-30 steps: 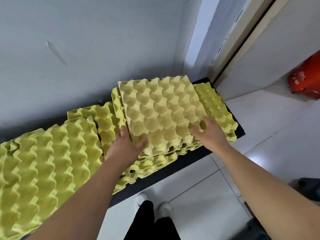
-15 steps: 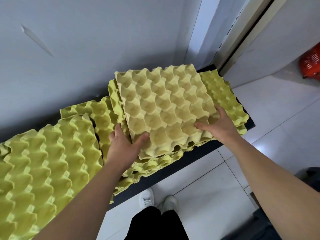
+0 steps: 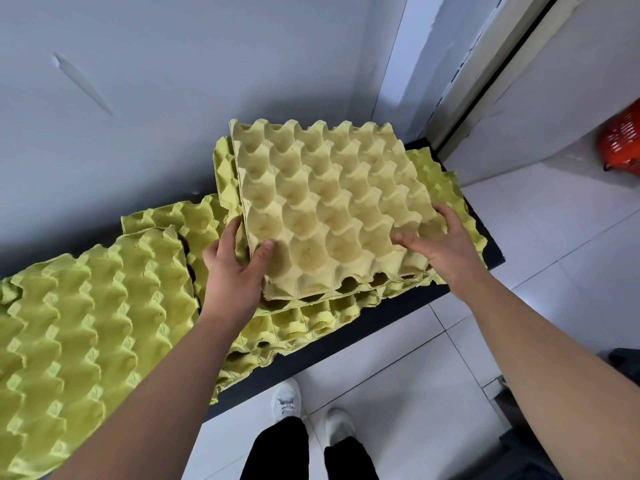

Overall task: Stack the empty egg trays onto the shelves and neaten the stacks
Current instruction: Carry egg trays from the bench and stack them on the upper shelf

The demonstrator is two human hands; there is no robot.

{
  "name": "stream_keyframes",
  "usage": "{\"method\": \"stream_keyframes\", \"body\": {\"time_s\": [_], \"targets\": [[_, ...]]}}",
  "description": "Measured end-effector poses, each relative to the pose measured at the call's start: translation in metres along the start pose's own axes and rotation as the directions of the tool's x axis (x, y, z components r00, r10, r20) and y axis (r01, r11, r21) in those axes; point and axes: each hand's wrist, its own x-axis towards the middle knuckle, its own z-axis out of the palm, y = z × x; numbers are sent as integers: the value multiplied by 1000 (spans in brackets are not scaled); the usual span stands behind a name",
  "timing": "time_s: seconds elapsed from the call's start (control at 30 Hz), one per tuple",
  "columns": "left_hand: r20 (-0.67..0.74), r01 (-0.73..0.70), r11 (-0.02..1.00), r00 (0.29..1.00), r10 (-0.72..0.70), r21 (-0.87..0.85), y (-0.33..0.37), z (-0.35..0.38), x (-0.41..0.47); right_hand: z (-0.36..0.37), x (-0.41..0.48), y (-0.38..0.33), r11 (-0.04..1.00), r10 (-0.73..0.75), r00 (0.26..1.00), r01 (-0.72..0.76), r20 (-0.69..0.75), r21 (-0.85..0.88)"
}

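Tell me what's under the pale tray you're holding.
Greener egg trays lie stacked under the pale tray, skewed, their edges jutting out left, right and front, all on the black shelf. How many there are, and anything between them, is covered.

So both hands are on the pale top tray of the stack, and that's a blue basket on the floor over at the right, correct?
Not blue: the head view shows the basket on the floor at the right is red. The rest stands: the left hand and the right hand are both on the pale top tray of the stack.
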Motion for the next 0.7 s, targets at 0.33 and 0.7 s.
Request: {"method": "stream_keyframes", "body": {"time_s": [0.33,0.7], "targets": [[-114,-120,984,988,105,-130,44,-28,-37,-37,-29,-70,977,-212,977,212,2,-1],[-351,-227,948,926,139,-225,79,-154,-138,-28,-133,-202,861,-500,836,509,226,20]]}}
